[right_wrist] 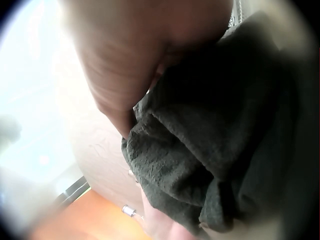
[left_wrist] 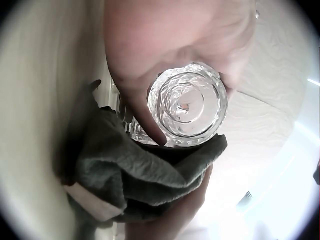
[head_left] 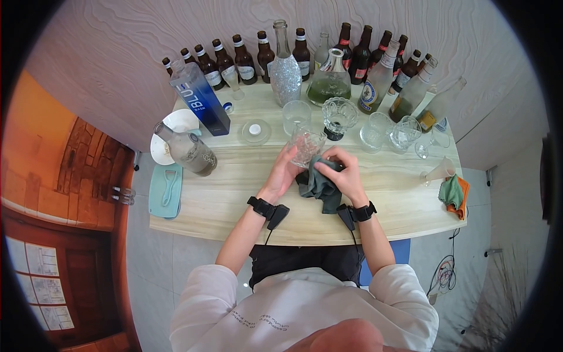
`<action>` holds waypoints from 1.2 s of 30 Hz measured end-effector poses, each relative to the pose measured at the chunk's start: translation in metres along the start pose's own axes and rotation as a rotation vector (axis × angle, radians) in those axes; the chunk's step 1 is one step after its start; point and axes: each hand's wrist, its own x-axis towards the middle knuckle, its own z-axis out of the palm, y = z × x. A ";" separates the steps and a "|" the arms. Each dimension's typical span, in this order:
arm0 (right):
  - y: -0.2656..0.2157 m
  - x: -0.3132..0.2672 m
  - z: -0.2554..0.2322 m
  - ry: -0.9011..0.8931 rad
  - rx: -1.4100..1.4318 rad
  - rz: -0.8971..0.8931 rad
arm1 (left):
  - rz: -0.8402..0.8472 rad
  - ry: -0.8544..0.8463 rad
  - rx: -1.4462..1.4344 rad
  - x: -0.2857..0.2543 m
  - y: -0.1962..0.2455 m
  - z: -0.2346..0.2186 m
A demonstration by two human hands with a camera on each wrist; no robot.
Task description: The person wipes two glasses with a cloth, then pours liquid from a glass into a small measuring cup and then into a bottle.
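Observation:
In the head view a clear cut-glass tumbler (head_left: pixel 306 148) is held above the table by my left hand (head_left: pixel 282 171), whose fingers wrap its side. The left wrist view looks onto the round end of the tumbler (left_wrist: pixel 189 105), framed by thumb and fingers. My right hand (head_left: pixel 347 175) grips a dark grey-green cloth (head_left: pixel 321 186) right against the glass, and the cloth hangs down toward the tabletop. Much of the right wrist view is filled by the bunched cloth (right_wrist: pixel 170 155), which hides the right fingertips.
Behind the hands stand a glass (head_left: pixel 297 117), a footed glass bowl (head_left: pixel 339 116) and more tumblers (head_left: pixel 375 132). Bottles line the back, including a blue one (head_left: pixel 202 100). A grey bottle (head_left: pixel 193 154) and a peeler (head_left: pixel 170 188) are left; folded cloths (head_left: pixel 453 193) lie right.

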 end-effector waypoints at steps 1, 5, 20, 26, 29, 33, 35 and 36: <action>-0.003 0.000 0.002 -0.023 -0.018 -0.060 | 0.000 0.004 -0.034 0.001 -0.001 -0.001; -0.003 0.000 0.003 -0.044 -0.036 -0.134 | 0.074 0.000 0.018 0.002 -0.009 -0.008; 0.004 -0.001 0.000 0.042 0.122 0.037 | -0.018 -0.004 0.048 -0.001 0.000 -0.001; 0.000 0.001 0.004 -0.033 -0.026 -0.151 | 0.042 0.020 0.079 -0.001 -0.006 -0.005; 0.006 0.000 0.002 0.022 -0.006 -0.071 | 0.002 0.023 0.106 -0.005 0.002 0.004; 0.013 0.000 0.004 0.210 0.149 -0.009 | 0.014 0.001 0.135 -0.003 0.000 0.001; 0.015 0.003 0.006 0.279 0.232 -0.002 | 0.006 -0.029 0.135 -0.001 -0.003 -0.001; 0.015 0.004 0.007 0.315 0.274 0.001 | 0.003 -0.037 0.125 0.000 -0.005 -0.004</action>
